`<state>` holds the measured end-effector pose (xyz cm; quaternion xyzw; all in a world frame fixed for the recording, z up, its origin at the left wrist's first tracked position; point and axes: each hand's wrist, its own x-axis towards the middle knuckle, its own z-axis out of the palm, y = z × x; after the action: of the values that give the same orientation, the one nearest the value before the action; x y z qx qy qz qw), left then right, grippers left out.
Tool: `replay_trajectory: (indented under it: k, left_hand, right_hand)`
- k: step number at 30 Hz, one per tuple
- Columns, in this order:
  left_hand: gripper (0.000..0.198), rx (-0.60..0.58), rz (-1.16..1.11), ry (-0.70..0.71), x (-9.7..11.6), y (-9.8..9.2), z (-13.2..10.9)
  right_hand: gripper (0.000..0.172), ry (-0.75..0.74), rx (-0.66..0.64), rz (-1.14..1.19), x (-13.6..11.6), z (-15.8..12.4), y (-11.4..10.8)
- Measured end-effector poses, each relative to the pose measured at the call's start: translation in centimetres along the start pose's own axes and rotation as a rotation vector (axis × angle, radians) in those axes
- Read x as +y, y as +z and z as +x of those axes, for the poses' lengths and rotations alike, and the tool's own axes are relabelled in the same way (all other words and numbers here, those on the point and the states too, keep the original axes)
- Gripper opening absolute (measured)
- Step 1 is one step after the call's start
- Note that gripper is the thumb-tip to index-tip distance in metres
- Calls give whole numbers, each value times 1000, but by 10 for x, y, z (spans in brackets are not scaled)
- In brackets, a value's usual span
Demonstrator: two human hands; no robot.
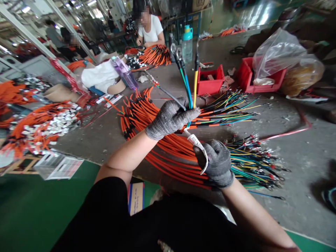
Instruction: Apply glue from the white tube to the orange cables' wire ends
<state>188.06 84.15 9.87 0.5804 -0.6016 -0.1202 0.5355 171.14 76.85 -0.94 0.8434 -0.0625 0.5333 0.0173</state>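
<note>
My left hand (172,119), in a grey knit glove, is closed around several wires near the middle of the table. Blue and green wires (187,85) and a yellow wire (195,87) stand up out of the fist, with ring terminals on the blue and green ones. A thin grey wire (170,94) points up to the left from the same grip. Lower and to the right, my right hand (216,162), also gloved, pinches a curved white tag (196,145) with print on it. The tag hangs just below the held wires. Orange cables (168,143) lie beneath both hands.
Bundled wire ends (257,168) spread to the right. Red bins (210,82) and a clear plastic bag (279,52) stand at the back. A purple bottle (124,73), a turquoise-capped bottle (187,43) and more orange cables (39,126) lie around. A co-worker (151,29) sits across the table.
</note>
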Motion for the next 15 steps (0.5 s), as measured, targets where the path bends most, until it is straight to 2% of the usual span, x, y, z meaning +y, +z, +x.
replay_trajectory:
  k: [4,7,9,11,15]
  left_hand:
    - [45,19,-53,-17,-2,2,0]
    - [42,-9,-112,-43,-7,-1,-4]
    - [42,-22,-134,-43,-10,-4,-9]
    - [38,-26,-130,10,-11,-7,-17]
    - [24,-74,36,312,-6,-13,-47]
  right_hand:
    - [35,65,-23,1,4,-6,5]
    - [43,196,-55,118,6,-14,6]
    - [49,356,-75,324,5,-18,6]
    - [53,583,-123,589,3,-20,6]
    - [59,1007,-251,966,0,-28,9]
